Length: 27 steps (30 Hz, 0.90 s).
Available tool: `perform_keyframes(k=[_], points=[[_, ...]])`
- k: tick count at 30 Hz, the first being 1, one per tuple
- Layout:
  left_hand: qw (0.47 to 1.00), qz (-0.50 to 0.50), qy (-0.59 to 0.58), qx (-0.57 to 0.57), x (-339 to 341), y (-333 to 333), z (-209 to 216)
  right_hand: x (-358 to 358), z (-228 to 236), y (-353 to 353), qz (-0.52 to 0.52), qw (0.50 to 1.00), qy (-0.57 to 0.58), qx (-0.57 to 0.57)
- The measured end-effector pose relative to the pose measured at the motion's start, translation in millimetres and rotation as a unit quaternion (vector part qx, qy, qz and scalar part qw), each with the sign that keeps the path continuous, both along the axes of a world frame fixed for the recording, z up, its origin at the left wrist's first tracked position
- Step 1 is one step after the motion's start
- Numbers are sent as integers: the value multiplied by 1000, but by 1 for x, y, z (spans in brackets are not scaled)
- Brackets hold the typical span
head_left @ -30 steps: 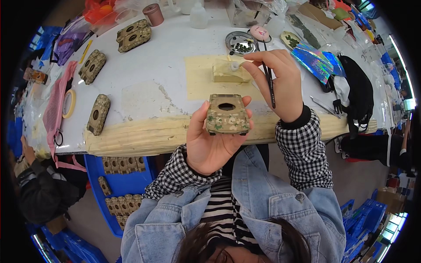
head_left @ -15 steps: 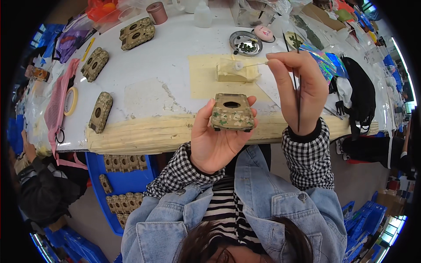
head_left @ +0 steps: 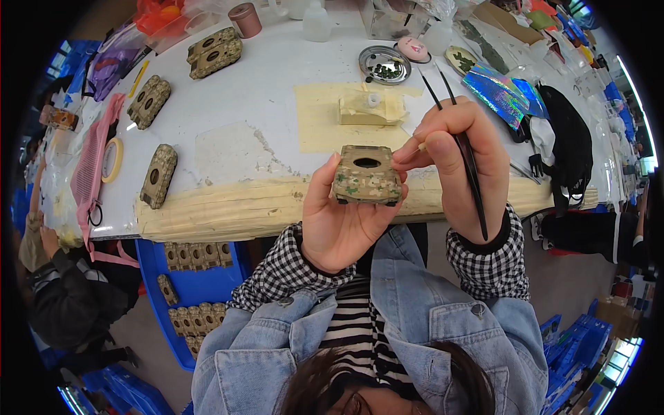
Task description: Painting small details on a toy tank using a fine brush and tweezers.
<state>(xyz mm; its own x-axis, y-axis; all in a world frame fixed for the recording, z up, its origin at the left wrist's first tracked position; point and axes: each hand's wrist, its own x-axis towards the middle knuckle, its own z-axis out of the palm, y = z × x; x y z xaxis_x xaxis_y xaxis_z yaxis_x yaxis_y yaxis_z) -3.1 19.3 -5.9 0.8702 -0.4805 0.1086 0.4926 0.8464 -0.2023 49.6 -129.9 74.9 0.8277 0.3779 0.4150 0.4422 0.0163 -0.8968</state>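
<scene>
My left hand [head_left: 335, 232] holds a camouflage-patterned toy tank hull [head_left: 366, 182] with a dark oval hole in its top, fingers at both sides. Beside the hull's right edge is my right hand [head_left: 474, 159], its fingertips pinching a thin stick with a pale yellow end [head_left: 422, 147]. Black tweezers [head_left: 472, 173] lie through the same hand, their points up and apart. Whether the stick's far tip touches the hull is hidden by my fingers. Just beyond stands a tape-wrapped block [head_left: 366, 117] with a small white cup [head_left: 373, 101] on it.
A round metal dish [head_left: 384, 66] holds small dark green parts. More hulls [head_left: 159, 176] stand on the left, near a tape roll [head_left: 112, 160] and pink mesh bag [head_left: 92, 162]. A blue crate [head_left: 155, 297] of hulls sits below the table edge. Another person [head_left: 76, 297] works at far left.
My right hand has come down and left from above the wrapped block to the hull's right side, bringing stick and tweezers along. My left hand and the hull stay nearly still.
</scene>
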Motion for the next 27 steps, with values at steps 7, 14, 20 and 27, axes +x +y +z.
perform_keyframes(k=[7,14,20,27], points=[[1000,-9,-4,-6,1,0,-3,-1,-4,0,-15,1000,-14,-3],[1000,-4,-5,-7,0,0,-4,0,-3,0,-25,999,-27,-16],[1000,1,0,-5,0,0,-3,0,-4,0,-25,999,-34,-25],[1000,-2,-2,-8,0,1,-4,0,-3,1,-25,999,-30,-27]])
